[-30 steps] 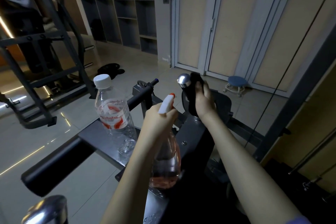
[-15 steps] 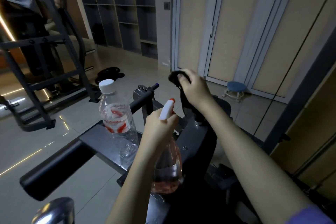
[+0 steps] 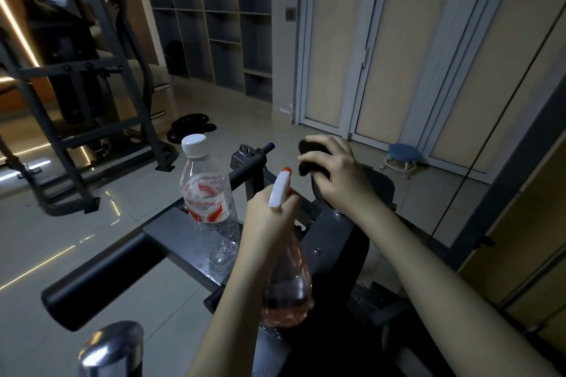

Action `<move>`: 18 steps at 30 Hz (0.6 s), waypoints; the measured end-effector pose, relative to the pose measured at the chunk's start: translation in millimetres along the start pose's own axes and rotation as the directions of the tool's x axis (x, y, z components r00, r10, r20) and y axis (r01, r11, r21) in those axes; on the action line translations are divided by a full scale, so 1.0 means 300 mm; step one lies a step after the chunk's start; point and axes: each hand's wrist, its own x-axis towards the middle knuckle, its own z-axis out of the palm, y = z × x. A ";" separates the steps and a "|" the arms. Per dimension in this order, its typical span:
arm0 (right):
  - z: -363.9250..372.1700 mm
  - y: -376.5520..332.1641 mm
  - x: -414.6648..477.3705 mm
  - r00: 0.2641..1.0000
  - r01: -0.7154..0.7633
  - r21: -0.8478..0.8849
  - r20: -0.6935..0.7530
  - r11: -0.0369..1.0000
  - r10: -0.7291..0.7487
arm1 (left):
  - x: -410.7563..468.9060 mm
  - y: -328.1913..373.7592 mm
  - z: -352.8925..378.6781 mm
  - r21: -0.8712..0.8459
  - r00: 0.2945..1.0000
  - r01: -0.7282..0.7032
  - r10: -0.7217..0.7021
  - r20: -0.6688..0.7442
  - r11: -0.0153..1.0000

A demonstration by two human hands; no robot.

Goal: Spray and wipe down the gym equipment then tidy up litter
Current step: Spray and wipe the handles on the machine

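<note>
Nearest you, a chrome post end (image 3: 110,346) shows at the lower left edge. Beyond it, a black padded roller bar (image 3: 101,278) juts left from the grey machine frame (image 3: 333,242).

Your left forearm rises from the bottom centre. Your left hand (image 3: 269,214) is wrapped round the neck of the spray bottle (image 3: 288,285), fingers closed on it under the white trigger head (image 3: 280,190), whose red tip points up and away. The bottle hangs below the hand, with pink liquid in its lower part.

Just left of that hand, a clear water bottle (image 3: 209,205) with a white cap stands upright on the machine's flat grey plate (image 3: 171,229).

Your right arm reaches forward from the lower right, wrist bent down. Your right hand (image 3: 333,171) is cupped over a dark cloth (image 3: 309,153), fingers curled round it, atop the machine's upright part. What lies beneath the cloth is hidden.

Farther off are black weight plates (image 3: 190,128) on the floor, a small blue stool (image 3: 402,154) by the pale doors (image 3: 333,40), and grey shelving (image 3: 220,24) at the back.
</note>
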 end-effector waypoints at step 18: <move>0.105 0.061 -0.073 0.940 0.224 -0.556 -0.092 0.800 -0.327 | -0.067 0.023 -0.028 0.080 0.993 -0.072 0.080 -0.091 0.994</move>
